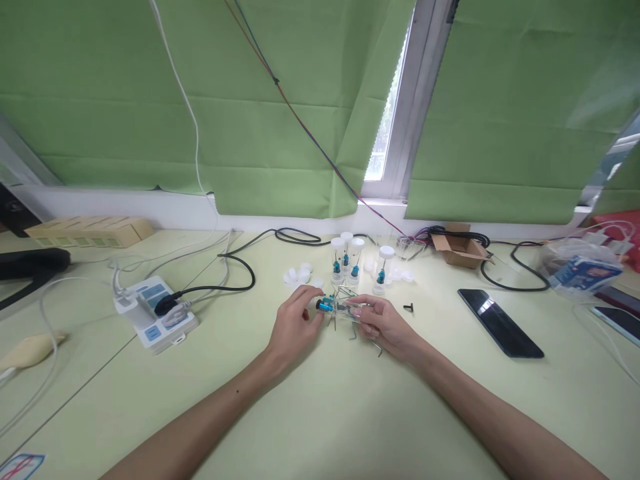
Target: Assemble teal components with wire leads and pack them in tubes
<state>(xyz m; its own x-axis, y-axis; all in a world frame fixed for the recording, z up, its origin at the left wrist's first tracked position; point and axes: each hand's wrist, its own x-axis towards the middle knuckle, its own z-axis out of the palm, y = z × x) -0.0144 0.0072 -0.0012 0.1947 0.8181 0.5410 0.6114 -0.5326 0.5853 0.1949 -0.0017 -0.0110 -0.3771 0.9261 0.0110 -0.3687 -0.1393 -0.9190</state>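
Observation:
My left hand [297, 323] is closed, its fingertips pinching a small blue metal part [325, 305] with a black end. My right hand [383, 323] is closed on a clear tube [347, 310], which lies on its side and points toward the blue part. Whether the part and the tube touch is too small to tell. Several L-shaped hex keys [353, 331] lie beneath and around the fingers. Just behind the hands stand several clear capped tubes [381, 270], upright, with blue metal parts inside. A small black T-shaped piece [409, 307] lies right of my right hand.
White caps [299, 275] lie behind my left hand. On the left is a power strip [156, 317] with plugs and cords. A black phone [499, 323] lies to the right, with an open cardboard box [459, 248] behind it. Green blinds [280, 147] hang behind the table.

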